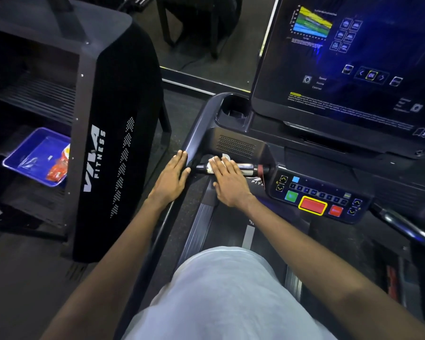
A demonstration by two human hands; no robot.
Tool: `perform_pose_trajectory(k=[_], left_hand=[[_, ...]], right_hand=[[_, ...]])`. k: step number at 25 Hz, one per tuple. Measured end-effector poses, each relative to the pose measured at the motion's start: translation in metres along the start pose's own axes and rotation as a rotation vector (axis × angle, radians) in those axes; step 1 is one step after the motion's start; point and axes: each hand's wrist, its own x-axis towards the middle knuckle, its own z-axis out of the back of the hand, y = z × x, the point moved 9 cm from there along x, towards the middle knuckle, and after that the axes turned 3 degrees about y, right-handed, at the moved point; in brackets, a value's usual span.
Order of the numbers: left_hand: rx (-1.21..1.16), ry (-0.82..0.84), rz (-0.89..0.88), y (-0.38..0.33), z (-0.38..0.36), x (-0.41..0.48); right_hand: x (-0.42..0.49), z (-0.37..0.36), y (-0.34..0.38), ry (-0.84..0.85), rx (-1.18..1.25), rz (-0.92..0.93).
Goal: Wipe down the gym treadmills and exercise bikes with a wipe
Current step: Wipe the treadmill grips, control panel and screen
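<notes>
White wipe, crumpled, on treadmill chrome grip bar, w/ edge poking up.

Lighting: dim room, dark overall.
Sources: blue glow from the console screen; lit coloured buttons on the control panel.
Glare: pale sheen on the handrail and the blue tray.
Shadows: deep inside the neighbouring machine, left edge.
Focus: centre fairly sharp; screen text soft.
Distortion: wide-angle bowing at the edges; pale shirt washed out and blurred.
</notes>
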Motion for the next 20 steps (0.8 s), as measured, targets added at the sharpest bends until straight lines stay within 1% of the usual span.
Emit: perform_pose_trajectory(k=[3,6,8,11,12,13,15,16,17,18,20], left_hand=[[-0.012,-0.020,0.004,0.001,0.002,-0.002],[-0.063,0.009,0.066,0.008,0.000,-0.005],[-0.091,0.018,0.085,0.010,0.000,-0.006],[-0.133,0.013,0.084,0.017,-0.001,-0.005],[-0.136,0.016,0.090,0.019,-0.002,-0.004],[-0.137,0.016,0.095,0.020,-0.003,-0.004],[-0.147,0.009,0.103,0.019,-0.003,-0.005],[-0.152,0.006,0.104,0.018,-0.002,-0.005],[-0.158,0.002,0.106,0.018,-0.002,-0.006],[-0.174,0.000,0.110,0.020,-0.001,-0.006],[-0.213,-0.001,0.122,0.022,-0.001,-0.005]], right_hand=[[0.012,-0.004,0.017,-0.003,-0.005,0.106],[0.001,-0.006,0.008,-0.066,-0.045,0.252],[0.003,-0.001,-0.001,-0.093,0.024,0.273],[0.021,0.018,-0.010,-0.164,0.177,0.139],[0.023,0.019,-0.008,-0.183,0.189,0.098],[0.021,0.016,-0.004,-0.197,0.179,0.084],[0.014,0.008,0.006,-0.231,0.175,0.123],[0.010,0.008,0.006,-0.246,0.212,0.122],[0.008,0.013,0.001,-0.286,0.268,0.082],[0.006,0.019,-0.007,-0.334,0.329,0.002],[-0.001,0.031,-0.024,-0.422,0.355,-0.155]])
